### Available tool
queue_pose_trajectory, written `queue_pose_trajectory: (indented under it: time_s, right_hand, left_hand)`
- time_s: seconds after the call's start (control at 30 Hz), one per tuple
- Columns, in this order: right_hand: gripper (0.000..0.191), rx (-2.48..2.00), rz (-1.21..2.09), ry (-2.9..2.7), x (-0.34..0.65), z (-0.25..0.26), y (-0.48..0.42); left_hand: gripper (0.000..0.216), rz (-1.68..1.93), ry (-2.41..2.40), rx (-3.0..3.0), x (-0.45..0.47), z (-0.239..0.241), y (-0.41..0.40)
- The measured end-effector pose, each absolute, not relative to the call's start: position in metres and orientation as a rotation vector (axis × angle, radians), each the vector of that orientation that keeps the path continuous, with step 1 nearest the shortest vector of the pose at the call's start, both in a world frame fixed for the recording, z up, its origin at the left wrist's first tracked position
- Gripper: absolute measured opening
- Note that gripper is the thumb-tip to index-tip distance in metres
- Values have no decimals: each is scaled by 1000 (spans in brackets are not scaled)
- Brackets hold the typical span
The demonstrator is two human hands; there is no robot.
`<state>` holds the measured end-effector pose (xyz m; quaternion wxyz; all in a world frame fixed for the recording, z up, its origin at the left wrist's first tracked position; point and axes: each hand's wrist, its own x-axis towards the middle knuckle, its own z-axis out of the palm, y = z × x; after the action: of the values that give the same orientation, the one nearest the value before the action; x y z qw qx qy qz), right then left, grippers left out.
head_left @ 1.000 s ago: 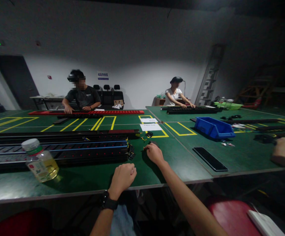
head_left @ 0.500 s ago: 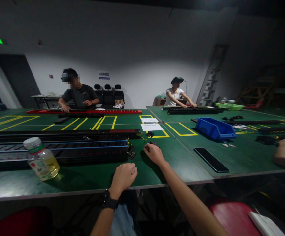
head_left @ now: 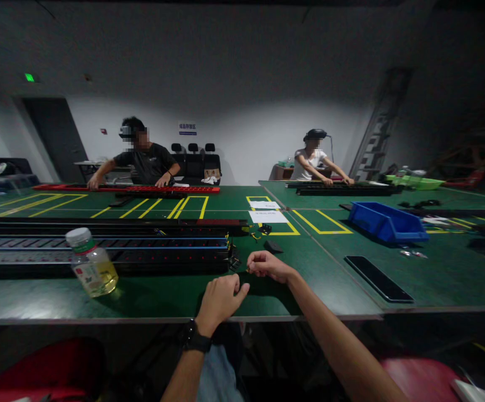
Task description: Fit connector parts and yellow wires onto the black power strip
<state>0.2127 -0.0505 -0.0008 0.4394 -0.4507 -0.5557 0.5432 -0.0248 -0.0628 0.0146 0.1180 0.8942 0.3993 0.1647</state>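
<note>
Over the near edge of the green table [head_left: 142, 304], my left hand [head_left: 220, 298] is closed, back towards me, its fingers curled down out of sight and the thumb pointing right; whatever it holds is hidden. My right hand [head_left: 268, 264] is just beyond and to the right, fingertips pinched together on something too small to make out. The two hands are close together but apart. Beyond my right hand lies a small black part [head_left: 273, 247]. Left of it, loose black connectors [head_left: 234, 261] hang at the end of long black rails [head_left: 167, 261].
A drink bottle [head_left: 91, 265] stands before the rails. To the right are a phone [head_left: 376, 279] and a blue bin [head_left: 387, 223]. White papers [head_left: 265, 216] lie ahead. Two co-workers handle a red rail [head_left: 66, 188] and black rails [head_left: 343, 190] across the table.
My right hand has drawn back from the small black part towards my left hand, still pinched. My left thumb has moved outward. The view has swung slightly left.
</note>
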Motion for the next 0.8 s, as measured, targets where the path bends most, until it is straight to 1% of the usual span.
queue_pose_trajectory:
  time_s: [0.27,0.47,0.8]
  right_hand:
    - [38,-1084,1399,-1531,216,-4,-49]
    - [38,-1120,1411,-1581,213,-1,-50]
    - [36,-1111,1418,-1648,211,0,-49]
  left_hand:
    - [27,487,1186,2605,-24,14,-64]
    - [28,395,1225,2661,-24,16,-64]
    - [31,384,1199,2668,-24,19,-66]
